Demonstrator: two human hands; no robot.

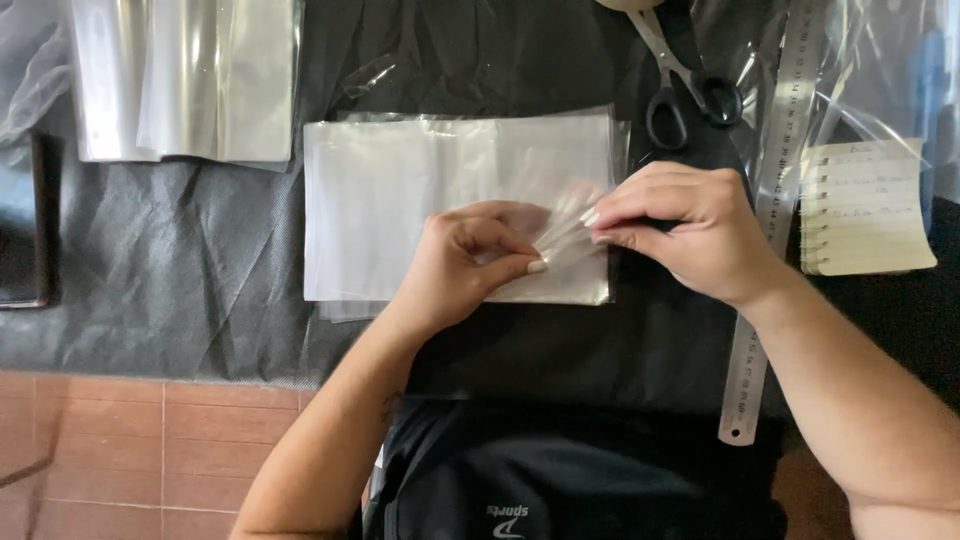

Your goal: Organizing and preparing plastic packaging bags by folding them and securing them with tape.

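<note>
Left hand [465,265] and right hand [690,230], both curled nearly closed, meet at the centre of the view; thumb and fingertips of each pinch a small piece of clear plastic film [565,235] stretched between them. Whether this film is a separate piece or the corner of the topmost bag cannot be told.

Directly beneath the hands lies a flat stack of clear rectangular plastic bags [400,210], its long edges running from 9 to 3 o'clock. The bags appear empty; their number cannot be counted, since only offset edges show at the lower left corner.

The stack rests on a dark grey fabric sheet [180,280] covering the tabletop.

At 1 o'clock from the hands: one pair of black-handled steel scissors [685,85], blades cut off by the upper frame edge. At 3 o'clock: one long steel ruler [765,260], running from 12 towards 6 o'clock, partly hidden behind the right hand and wrist. Beyond it, one pale yellow lined notepad [865,210] under glossy clear wrap; its writing is too small to make out.

At 10 o'clock: a second pile of glossy clear plastic sheets [185,80], cut off at the top.

At 9 o'clock: one dark flat object [22,235], cropped, unidentifiable.

At 7 o'clock: reddish-brown tiled floor [120,450].
</note>
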